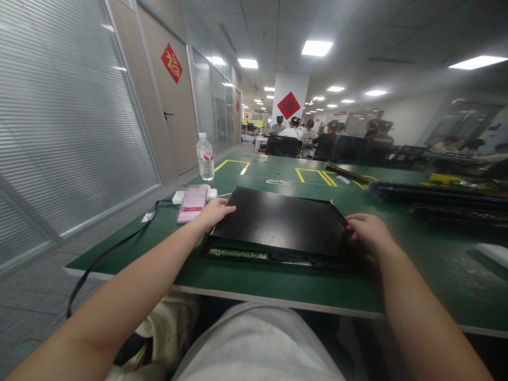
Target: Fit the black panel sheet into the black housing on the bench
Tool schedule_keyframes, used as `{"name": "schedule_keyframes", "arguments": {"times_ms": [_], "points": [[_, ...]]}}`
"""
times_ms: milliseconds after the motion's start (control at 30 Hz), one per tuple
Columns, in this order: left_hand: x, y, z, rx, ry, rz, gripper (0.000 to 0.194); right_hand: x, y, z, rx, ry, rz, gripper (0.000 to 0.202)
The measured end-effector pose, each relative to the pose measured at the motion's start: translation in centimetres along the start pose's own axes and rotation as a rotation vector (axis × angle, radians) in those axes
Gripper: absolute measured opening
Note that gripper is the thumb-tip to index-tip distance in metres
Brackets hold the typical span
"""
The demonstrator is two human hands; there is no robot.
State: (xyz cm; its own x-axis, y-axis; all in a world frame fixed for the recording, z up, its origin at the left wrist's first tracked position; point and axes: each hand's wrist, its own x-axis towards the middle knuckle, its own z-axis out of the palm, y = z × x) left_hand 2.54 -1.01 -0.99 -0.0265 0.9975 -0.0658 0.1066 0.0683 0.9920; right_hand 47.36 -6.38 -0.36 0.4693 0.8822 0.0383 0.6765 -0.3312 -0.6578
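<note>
A flat black screen panel (281, 217) lies tilted over a shallow black frame (309, 260), with the near part of the frame showing below it. Along that near strip runs a green circuit board (238, 254). At the panel's left edge, my left hand (216, 212) grips it, thumb on top and fingers beneath. My right hand (367, 231) has its fingers closed at the right edge, where a thin dark strip sits beside the panel; its fingertips are partly hidden. The far side of the frame is mostly covered by the panel.
Left of the panel are a phone (192, 203), a white plug (211, 194) and a black cable (115, 247). A water bottle (205, 159) stands behind them. Dark strip-like parts (416, 193) are piled at right, near a white object (494, 254). People sit in the background.
</note>
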Motion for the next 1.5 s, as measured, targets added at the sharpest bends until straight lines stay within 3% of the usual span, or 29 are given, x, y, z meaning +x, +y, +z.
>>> {"name": "schedule_keyframes", "arguments": {"times_ms": [367, 733, 1000, 1167, 1500], "points": [[-0.6, 0.4, 0.3, 0.024, 0.024, 0.007, 0.027, -0.2, 0.1, 0.1, 0.011, 0.036, -0.039, 0.033], [-0.1, -0.1, -0.1, 0.097, 0.039, 0.033, 0.042, 0.3, 0.5, 0.1, -0.007, 0.023, -0.034, 0.030], [0.1, -0.3, -0.4, 0.097, 0.103, 0.131, 0.054, 0.5, 0.7, 0.3, 0.031, 0.007, -0.022, 0.028], [0.2, -0.4, -0.9, 0.291, 0.155, 0.197, 0.045, 0.2, 0.3, 0.2, 0.033, 0.009, -0.001, 0.027], [0.6, -0.8, -1.3, 0.544, 0.100, 0.280, 0.024, 0.7, 0.9, 0.4, 0.144, 0.005, 0.009, 0.031]]}}
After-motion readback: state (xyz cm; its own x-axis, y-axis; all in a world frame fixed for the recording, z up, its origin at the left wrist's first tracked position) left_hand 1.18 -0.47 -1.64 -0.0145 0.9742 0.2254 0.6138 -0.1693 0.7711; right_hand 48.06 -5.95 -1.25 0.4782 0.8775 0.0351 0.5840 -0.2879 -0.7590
